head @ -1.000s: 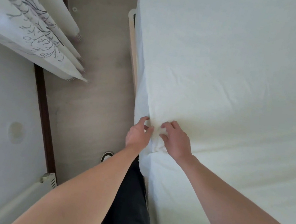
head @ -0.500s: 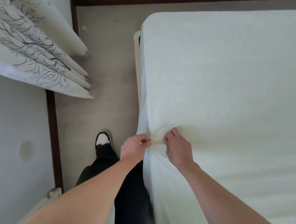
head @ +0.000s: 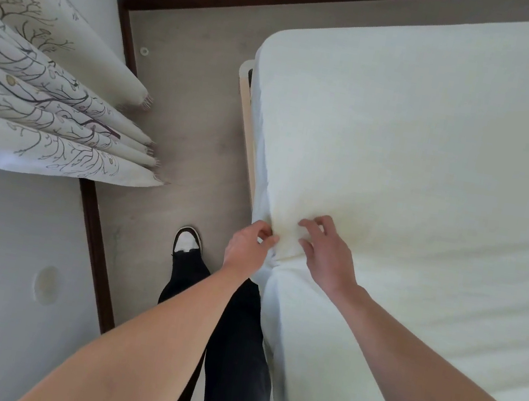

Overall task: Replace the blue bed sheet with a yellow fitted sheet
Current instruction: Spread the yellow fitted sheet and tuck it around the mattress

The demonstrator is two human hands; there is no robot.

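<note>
Both hands at the bed's left edge. Left hand (head: 247, 248) pinches a bunched fold of the pale yellow fitted sheet (head: 418, 162) covering the mattress. Right hand (head: 327, 255) lies half-open, fingers (head: 313, 225) curled on the sheet, probably not gripping.

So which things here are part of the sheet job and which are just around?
Job: pale yellow fitted sheet, bunched at the bed edge; left hand pinching it; right hand on top.
Around: branch-print white curtain, black-and-white shoe, dark brown skirting board.
</note>
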